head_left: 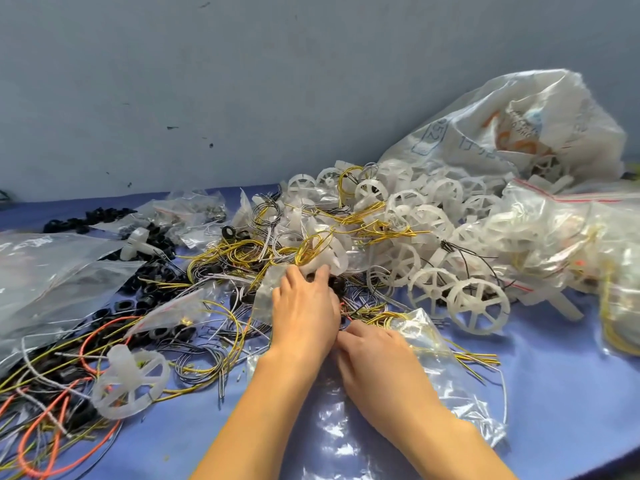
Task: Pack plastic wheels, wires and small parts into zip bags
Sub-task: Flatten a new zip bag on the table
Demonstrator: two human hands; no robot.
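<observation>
My left hand (304, 313) reaches forward into the tangle of yellow, grey and black wires (242, 251). Its fingertips touch a translucent white plastic wheel (325, 254) and small black parts (337, 284) at the pile's middle. Close beside it, my right hand (374, 355) has its fingers curled and pinches thin wires (346, 322) between the two hands. A clear zip bag (436, 362) lies flat under my right hand and forearm. More white wheels (478, 304) are heaped to the right, and a single wheel (130, 384) lies at the left.
A big printed plastic sack (502, 129) of wheels stands at the back right, with filled zip bags (571, 244) in front of it. Empty clear bags (52, 271) lie at the left. Orange wires (52, 427) and black rings (90, 216) cover the blue table (554, 393).
</observation>
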